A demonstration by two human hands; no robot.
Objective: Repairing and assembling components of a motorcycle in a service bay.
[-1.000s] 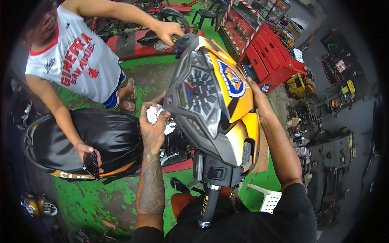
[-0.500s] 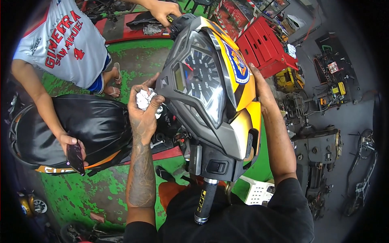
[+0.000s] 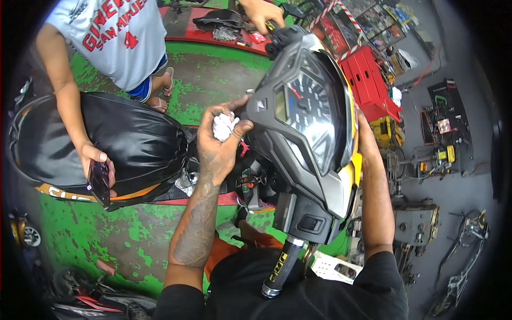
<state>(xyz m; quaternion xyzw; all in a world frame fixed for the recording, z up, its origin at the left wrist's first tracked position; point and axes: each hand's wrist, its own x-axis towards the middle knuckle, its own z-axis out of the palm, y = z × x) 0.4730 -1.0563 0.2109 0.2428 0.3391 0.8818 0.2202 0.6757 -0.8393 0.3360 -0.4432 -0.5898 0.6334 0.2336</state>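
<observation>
My left hand point(image 3: 220, 140) is closed around a crumpled white rag point(image 3: 224, 127), held against the left edge of a motorcycle's black instrument panel point(image 3: 306, 109). My right hand point(image 3: 364, 140) reaches behind the panel's right side, against the yellow fairing point(image 3: 352, 168); its fingers are hidden. The black handlebar grip point(image 3: 281, 269) points toward me. Another person in a white jersey point(image 3: 118, 37) stands at the upper left, one hand on the far handlebar point(image 3: 261, 13), the other holding a dark phone point(image 3: 98, 181) over the black seat point(image 3: 128, 141).
The floor is worn green paint point(image 3: 101, 229) with a red mat at the top. A red crate rack point(image 3: 368, 80) and tool clutter stand to the right on grey concrete. A white plastic basket point(image 3: 333, 266) lies near my right side.
The view has shifted, so the panel sits further right and the seat fills more of the left. My left hand with the rag stays pressed at the panel's left edge.
</observation>
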